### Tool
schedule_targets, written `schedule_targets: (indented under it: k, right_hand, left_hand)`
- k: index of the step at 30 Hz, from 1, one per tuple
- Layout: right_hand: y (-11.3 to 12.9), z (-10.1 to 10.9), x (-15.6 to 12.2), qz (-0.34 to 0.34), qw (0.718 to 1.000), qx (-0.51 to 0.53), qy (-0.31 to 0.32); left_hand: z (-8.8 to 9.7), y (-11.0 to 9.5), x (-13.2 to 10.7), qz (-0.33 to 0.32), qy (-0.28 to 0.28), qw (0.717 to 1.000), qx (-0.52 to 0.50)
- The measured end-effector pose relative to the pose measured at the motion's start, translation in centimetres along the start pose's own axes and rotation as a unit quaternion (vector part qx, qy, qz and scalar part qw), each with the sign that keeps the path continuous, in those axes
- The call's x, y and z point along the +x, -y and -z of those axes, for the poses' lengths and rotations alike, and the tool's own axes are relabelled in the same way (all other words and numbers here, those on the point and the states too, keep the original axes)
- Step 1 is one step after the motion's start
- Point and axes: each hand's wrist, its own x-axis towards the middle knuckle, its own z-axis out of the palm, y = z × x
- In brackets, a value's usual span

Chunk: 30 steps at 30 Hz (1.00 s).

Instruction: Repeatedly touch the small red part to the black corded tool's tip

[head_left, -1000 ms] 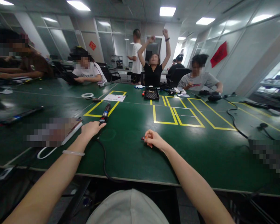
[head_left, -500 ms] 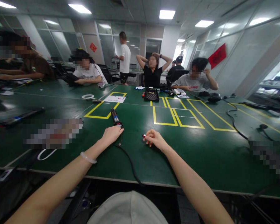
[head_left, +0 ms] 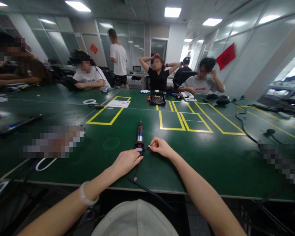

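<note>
An electric screwdriver (head_left: pixel 140 136), dark with a blue and silver band, lies on the green table with its thin bit pointing away from me. My left hand (head_left: pixel 127 162) is closed over its rear end, and a black cable (head_left: pixel 151 193) runs from there toward the table edge. Just right of the tool, my right hand (head_left: pixel 162 147) pinches a small red-and-white piece (head_left: pixel 148 147) between thumb and fingertips. A narrow gap separates that piece from the screwdriver body. What kind of piece it is I cannot make out.
Yellow tape outlines (head_left: pixel 172 128) mark the green tabletop (head_left: pixel 108 177). Farther back are a black tray (head_left: pixel 157 102) with small items, a white paper (head_left: pixel 118 103) and a white ring (head_left: pixel 89 102). Black cables (head_left: pixel 247 131) run along the right. Several people sit or stand beyond the table.
My left hand has moved right with the electric screwdriver, which has turned to point straight away from me. My right hand, with the small red-and-white piece, is now close beside it.
</note>
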Motion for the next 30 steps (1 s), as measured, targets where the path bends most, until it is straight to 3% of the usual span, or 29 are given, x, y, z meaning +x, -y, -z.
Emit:
schedule_targets:
  k: [9,14,19,21,26,30]
  right_hand:
    - [1.4,-0.9,-0.5,0.021,0.994,-0.104,0.026]
    - [1.6,-1.3,-0.6,0.025,0.996,-0.085,0.03]
    - [1.9,-1.5,-0.7,0.025,0.997,-0.065,0.031]
    - [2.0,-1.6,-0.7,0.033,0.996,-0.073,0.027]
    - [1.9,-1.7,-0.6,0.067,0.994,-0.076,0.041]
    - [1.8,-1.6,-0.7,0.094,0.991,-0.073,0.059]
  left_hand:
    - [0.7,-1.5,-0.5,-0.028,0.016,0.999,0.039]
    - [0.6,-1.0,-0.7,-0.015,0.008,0.999,-0.038]
    - [1.1,1.1,0.0,0.151,-0.016,0.983,-0.106]
    - [1.3,1.7,0.7,0.185,-0.008,0.976,-0.116]
    - [1.5,1.4,2.3,0.106,0.046,0.99,-0.076]
    - [1.6,0.8,3.4,0.108,0.092,0.99,-0.022]
